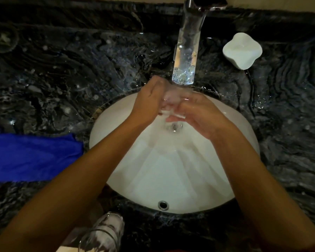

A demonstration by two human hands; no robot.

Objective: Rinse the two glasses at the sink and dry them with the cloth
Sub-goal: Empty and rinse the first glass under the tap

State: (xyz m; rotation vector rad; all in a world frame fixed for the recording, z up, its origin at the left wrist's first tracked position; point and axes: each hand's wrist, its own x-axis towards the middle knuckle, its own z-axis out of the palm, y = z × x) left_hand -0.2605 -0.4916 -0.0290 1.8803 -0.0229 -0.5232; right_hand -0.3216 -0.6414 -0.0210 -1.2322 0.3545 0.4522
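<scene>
Glass [103,233], clear and wet-looking, stands at the near edge of the dark marbled counter [62,70], just in front of the white sink [171,170] and beside the left forearm; no hand touches it. Blue cloth [31,157] lies flat on the counter left of the basin, apart from both arms. Over the basin, both forearms reach forward and meet above the drain [174,126]. Left hand [147,104] is curled, fingers bent round something pale and transparent held between the two hands; right hand [198,115] is half closed, fingers pointing left and touching the same object. Object between the hands [168,101] is blurred by running water; it looks like a second glass, but its outline cannot be made out, so the exact grip of either hand is uncertain. Water falls from the tall faucet [186,57] straight onto the hands. Farther back, right of the faucet, a white lobed dish [242,50] sits on the counter, well apart from the hands.
</scene>
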